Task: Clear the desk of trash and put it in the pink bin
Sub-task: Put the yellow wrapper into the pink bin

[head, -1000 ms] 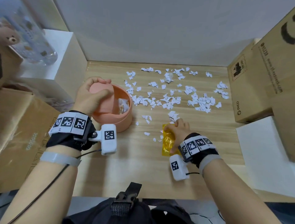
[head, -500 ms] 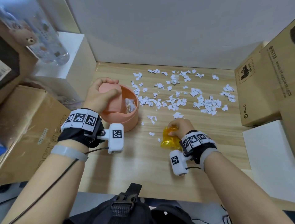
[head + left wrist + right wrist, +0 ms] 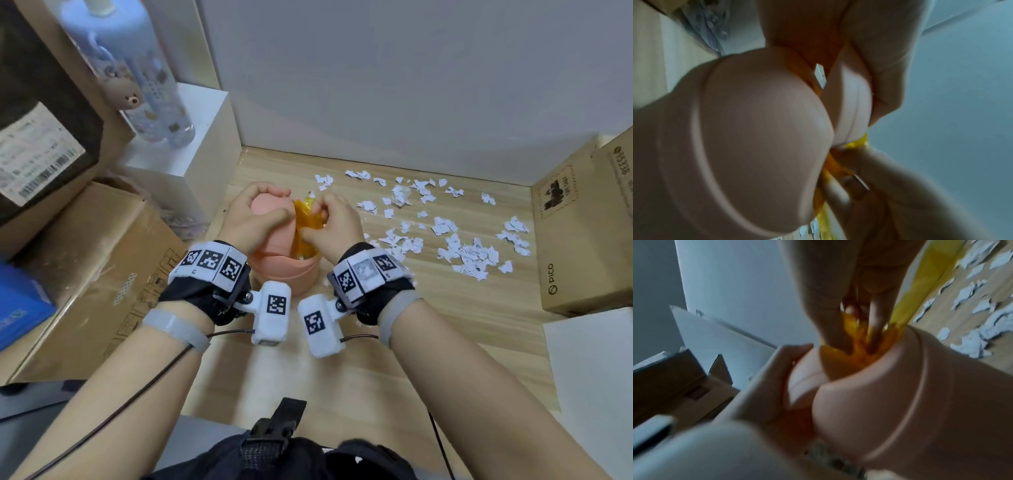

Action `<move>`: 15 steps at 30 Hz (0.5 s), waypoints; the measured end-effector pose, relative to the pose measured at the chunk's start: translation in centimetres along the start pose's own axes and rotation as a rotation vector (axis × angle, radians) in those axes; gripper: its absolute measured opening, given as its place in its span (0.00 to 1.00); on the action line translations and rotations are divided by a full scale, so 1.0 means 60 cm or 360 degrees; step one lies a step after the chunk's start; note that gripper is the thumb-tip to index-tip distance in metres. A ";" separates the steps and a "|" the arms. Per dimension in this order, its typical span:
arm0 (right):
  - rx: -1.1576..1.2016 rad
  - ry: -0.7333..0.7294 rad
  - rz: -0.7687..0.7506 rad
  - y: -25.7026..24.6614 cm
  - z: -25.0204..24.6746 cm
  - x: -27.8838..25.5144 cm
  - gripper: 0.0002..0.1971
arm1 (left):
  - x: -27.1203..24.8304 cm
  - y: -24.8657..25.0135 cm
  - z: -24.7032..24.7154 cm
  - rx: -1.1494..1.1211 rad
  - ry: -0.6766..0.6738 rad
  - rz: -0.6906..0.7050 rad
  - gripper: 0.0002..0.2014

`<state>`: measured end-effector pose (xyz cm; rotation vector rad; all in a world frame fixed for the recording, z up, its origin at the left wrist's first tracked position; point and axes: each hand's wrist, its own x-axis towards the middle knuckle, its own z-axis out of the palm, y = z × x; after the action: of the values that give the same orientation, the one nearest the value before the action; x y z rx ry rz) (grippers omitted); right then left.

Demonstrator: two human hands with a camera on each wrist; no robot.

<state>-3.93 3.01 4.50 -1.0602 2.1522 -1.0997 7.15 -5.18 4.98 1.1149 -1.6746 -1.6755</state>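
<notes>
The pink bin (image 3: pixel 287 274) stands at the desk's left, and my left hand (image 3: pixel 274 202) grips its swing lid (image 3: pixel 265 212), holding it tilted open. My right hand (image 3: pixel 322 209) pinches a crumpled yellow plastic wrapper (image 3: pixel 306 219) and pushes it down into the bin's mouth. In the right wrist view my fingertips (image 3: pixel 875 324) press the wrapper (image 3: pixel 927 280) inside the bin (image 3: pixel 900 394). In the left wrist view the lid (image 3: pixel 756 129) fills the frame, with the wrapper (image 3: pixel 858 142) at its edge. Many white paper scraps (image 3: pixel 462 250) lie across the desk to the right.
Cardboard boxes (image 3: pixel 89 274) stack up on the left. Behind the bin, a white box (image 3: pixel 191 164) carries a clear bottle (image 3: pixel 154 96). On the right stand a brown PICO box (image 3: pixel 582 240) and a white box (image 3: pixel 596 377). A grey wall closes the back.
My right hand gathered the yellow wrapper off the desk and carried it left and up to the bin's mouth. The left hand kept holding the lid open.
</notes>
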 end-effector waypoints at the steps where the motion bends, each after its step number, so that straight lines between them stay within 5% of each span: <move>1: 0.0022 -0.0083 0.0053 -0.001 0.010 -0.004 0.11 | 0.000 0.000 -0.001 -0.0002 -0.0010 0.0000 0.13; 3: 0.0231 -0.0197 0.0256 -0.004 0.017 -0.004 0.06 | 0.002 -0.001 -0.002 0.0003 -0.0013 -0.0002 0.14; 5: 0.0530 -0.0323 0.0523 -0.011 0.015 0.003 0.11 | 0.004 -0.002 -0.002 0.0019 -0.0015 -0.0003 0.14; 10: 0.0865 -0.0743 0.0749 -0.013 0.019 0.032 0.47 | 0.005 0.000 -0.004 0.0083 -0.0062 0.0021 0.14; 15: 0.0938 -0.0667 0.0844 -0.018 0.042 0.045 0.40 | 0.003 0.002 -0.004 0.0099 -0.0084 -0.0015 0.14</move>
<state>-3.24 -0.71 3.80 -0.3691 1.4991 -1.0349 7.24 -5.45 5.08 1.1177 -1.7678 -1.6827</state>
